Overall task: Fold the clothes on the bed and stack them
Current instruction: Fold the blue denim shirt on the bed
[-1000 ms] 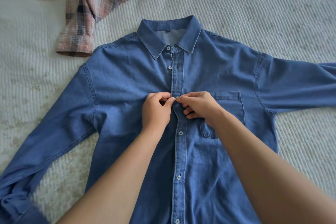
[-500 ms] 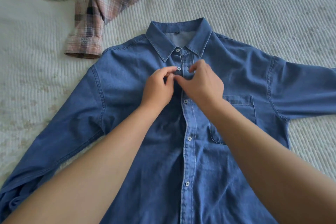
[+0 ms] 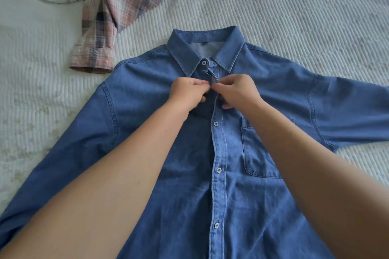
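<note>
both hands, left (image 3: 188, 92) and right (image 3: 237, 90), pinch the shirt (image 3: 231, 174) placket, likely buttoning it flat on the bed (image 3: 294, 17) for folding.

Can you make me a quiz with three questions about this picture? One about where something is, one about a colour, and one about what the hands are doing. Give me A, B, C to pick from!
1. Where is the plaid shirt?
A. Beyond the denim shirt's shoulder, on the left of the picture
B. On top of the pocket
C. Under the person's arms

2. What colour is the shirt being handled?
A. Red
B. Blue
C. Yellow

3. What are the left hand and right hand doing?
A. Lying flat on the bed
B. Holding up a sleeve
C. Pinching the shirt front just below the collar

Answers:
1. A, its cuff lies on the bed by the denim shoulder.
2. B, the denim is blue all over.
3. C, both hands' fingers meet at the button strip under the collar.
</note>
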